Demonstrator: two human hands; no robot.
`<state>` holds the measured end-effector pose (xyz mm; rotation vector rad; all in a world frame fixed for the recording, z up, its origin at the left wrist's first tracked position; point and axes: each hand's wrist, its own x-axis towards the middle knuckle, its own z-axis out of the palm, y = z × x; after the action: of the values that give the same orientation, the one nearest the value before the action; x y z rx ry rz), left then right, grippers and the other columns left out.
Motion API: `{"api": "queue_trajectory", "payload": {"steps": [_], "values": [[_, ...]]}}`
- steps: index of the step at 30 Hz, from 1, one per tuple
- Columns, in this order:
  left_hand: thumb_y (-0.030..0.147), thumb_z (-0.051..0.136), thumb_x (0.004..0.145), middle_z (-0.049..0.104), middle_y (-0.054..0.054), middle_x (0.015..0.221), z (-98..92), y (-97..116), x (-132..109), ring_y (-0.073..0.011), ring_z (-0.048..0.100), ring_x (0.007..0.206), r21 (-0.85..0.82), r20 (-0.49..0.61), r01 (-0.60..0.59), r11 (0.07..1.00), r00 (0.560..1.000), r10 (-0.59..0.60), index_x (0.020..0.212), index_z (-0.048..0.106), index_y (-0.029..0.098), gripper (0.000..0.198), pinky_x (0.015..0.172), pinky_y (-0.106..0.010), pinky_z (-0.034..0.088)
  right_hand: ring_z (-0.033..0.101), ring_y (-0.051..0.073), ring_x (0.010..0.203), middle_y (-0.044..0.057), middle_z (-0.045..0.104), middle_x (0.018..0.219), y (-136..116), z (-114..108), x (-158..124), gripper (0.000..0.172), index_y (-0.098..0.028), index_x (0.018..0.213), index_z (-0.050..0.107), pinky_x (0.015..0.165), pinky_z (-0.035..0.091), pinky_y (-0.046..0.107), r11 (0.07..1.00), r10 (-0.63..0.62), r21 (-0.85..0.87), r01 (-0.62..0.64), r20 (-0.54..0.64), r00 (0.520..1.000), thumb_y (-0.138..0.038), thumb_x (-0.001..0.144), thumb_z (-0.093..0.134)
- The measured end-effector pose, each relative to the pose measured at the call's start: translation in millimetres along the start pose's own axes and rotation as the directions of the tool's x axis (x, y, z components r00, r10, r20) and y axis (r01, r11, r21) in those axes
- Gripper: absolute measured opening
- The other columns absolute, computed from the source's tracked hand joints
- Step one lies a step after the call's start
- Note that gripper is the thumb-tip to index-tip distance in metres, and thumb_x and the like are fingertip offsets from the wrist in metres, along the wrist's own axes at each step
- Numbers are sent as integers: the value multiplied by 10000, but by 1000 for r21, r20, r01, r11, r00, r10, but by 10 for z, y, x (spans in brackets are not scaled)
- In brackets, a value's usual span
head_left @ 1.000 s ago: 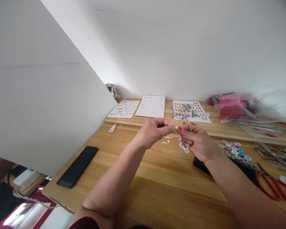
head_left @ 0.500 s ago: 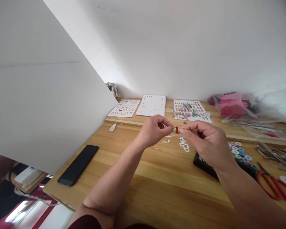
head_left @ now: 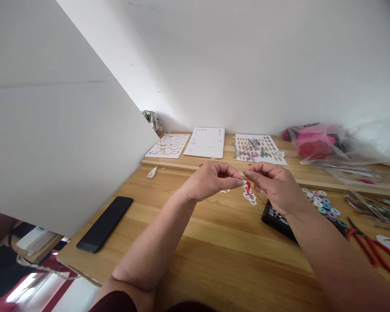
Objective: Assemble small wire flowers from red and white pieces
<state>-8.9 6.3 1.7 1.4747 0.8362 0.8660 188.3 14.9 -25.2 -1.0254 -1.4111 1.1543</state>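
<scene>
Above the table's middle, my left hand (head_left: 216,180) pinches a small curved red piece (head_left: 248,187) with a white end by its tip, between thumb and forefinger. My right hand (head_left: 276,186) is close beside it, thumb and forefinger pressed together; what they hold is too fine to make out. A faint thin line, perhaps thread, hangs below the right fingers. Under the hands lie white paper cutouts (head_left: 250,199), partly hidden behind the red piece.
A black box (head_left: 277,223) sits under my right wrist, near coloured thread bobbins (head_left: 325,206) and red-handled scissors (head_left: 367,247). At left are a phone (head_left: 105,224) and a small glue bottle (head_left: 152,172). Patterned sheets (head_left: 204,143) line the back ledge, with bagged pink material (head_left: 318,143) to the right.
The red piece has turned and now hangs downward from my left fingertips. My right hand has shifted slightly left and up, its fingertips nearer the left ones. The view has moved slightly.
</scene>
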Motion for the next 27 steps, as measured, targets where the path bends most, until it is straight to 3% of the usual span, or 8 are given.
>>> {"api": "queue_trajectory", "payload": {"steps": [2,5,8,11,15,19,27], "values": [[298,770,734,556,26,650,-2,6,-1,-52,407,564,-19,-26,-5,1000,1000,4,772,666,142,192,551,-233,310,304,67,470,-55,456,560,40,6,23,332,-192,710,637,440,246,243,980,116,153,-124,55,992,-444,651,845],[300,781,720,544,34,623,3,20,1,-47,395,542,-39,-43,-10,999,999,9,769,670,148,195,534,-231,305,249,66,455,-85,352,514,90,25,29,361,-203,687,593,431,207,237,937,213,251,-243,143,967,-445,632,854],[331,810,682,540,32,603,14,31,19,-52,408,539,-83,-109,-31,996,994,21,744,663,147,244,523,-230,310,217,63,455,-92,331,511,98,104,-11,350,-204,689,584,429,178,236,929,205,277,-246,169,964,-426,637,850],[344,801,686,554,25,614,18,27,46,-54,426,547,-127,-221,-87,988,974,57,719,652,143,253,531,-230,332,222,58,442,-93,350,513,61,217,-84,335,-205,699,581,432,170,237,947,175,258,-194,97,980,-410,655,842],[345,770,724,602,5,696,3,-31,57,-60,464,599,-92,-325,-164,982,937,126,766,655,133,245,582,-227,365,313,83,475,-59,415,540,0,288,-207,281,-194,722,649,455,225,252,1000,5,20,-5,-3,1000,-438,729,789],[365,751,744,627,-15,743,20,-107,6,-75,484,629,-3,-349,-169,986,924,158,820,665,132,260,593,-229,364,328,105,517,-41,432,555,-53,259,-367,232,-187,784,704,493,265,266,942,-135,-314,120,-27,990,-415,827,706],[328,721,758,634,-20,747,251,-193,-197,-87,491,643,131,-383,-150,980,904,190,753,679,140,193,612,-228,389,329,107,497,-53,387,531,-127,165,-718,198,-196,794,699,479,270,259,838,-200,-511,191,38,979,-375,861,647]]}}
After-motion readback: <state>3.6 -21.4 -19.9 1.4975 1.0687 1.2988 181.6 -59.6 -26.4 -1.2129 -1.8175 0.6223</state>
